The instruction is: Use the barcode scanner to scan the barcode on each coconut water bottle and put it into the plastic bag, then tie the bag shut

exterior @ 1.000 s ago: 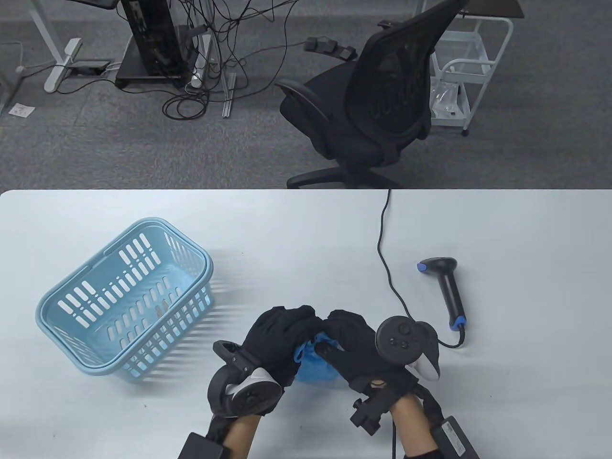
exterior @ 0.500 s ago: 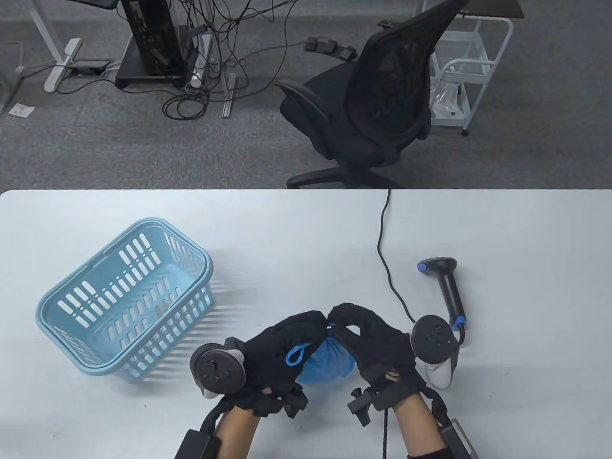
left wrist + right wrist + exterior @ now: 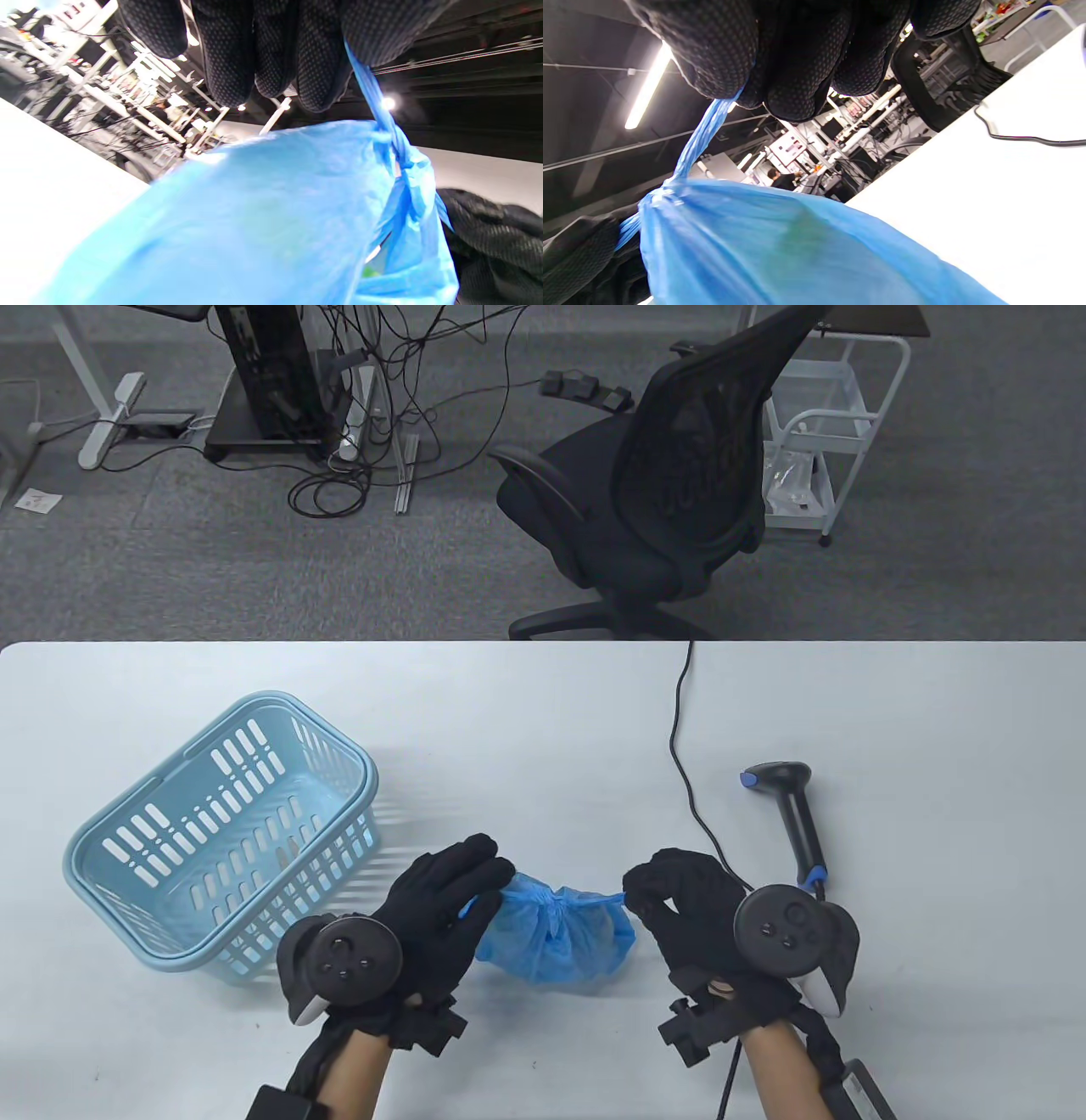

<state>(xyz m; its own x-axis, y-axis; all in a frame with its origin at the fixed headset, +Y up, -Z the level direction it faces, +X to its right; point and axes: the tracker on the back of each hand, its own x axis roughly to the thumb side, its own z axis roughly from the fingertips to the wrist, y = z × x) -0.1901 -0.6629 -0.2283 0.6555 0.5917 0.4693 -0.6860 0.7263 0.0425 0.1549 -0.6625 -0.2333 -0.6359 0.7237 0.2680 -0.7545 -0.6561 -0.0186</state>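
Observation:
A filled blue plastic bag (image 3: 556, 937) lies on the white table (image 3: 543, 712) between my hands, its top gathered into a knot. My left hand (image 3: 475, 886) pinches one bag handle on the left; my right hand (image 3: 645, 891) pinches the other on the right, both handles stretched taut. The left wrist view shows the bag (image 3: 237, 220) close up with a twisted handle rising into my fingers (image 3: 318, 55). In the right wrist view the other handle runs from the bag (image 3: 780, 245) up into curled fingers (image 3: 721, 51). The bottles are hidden inside. The black barcode scanner (image 3: 793, 814) lies at the right.
A light blue slotted basket (image 3: 221, 831) stands tilted at the left of the table. The scanner's black cable (image 3: 683, 746) runs over the far table edge. A black office chair (image 3: 662, 492) stands on the floor behind the table.
My hands were together over the bag's top. They have pulled apart, left going left and right going right, drawing the handles tight and uncovering the bag.

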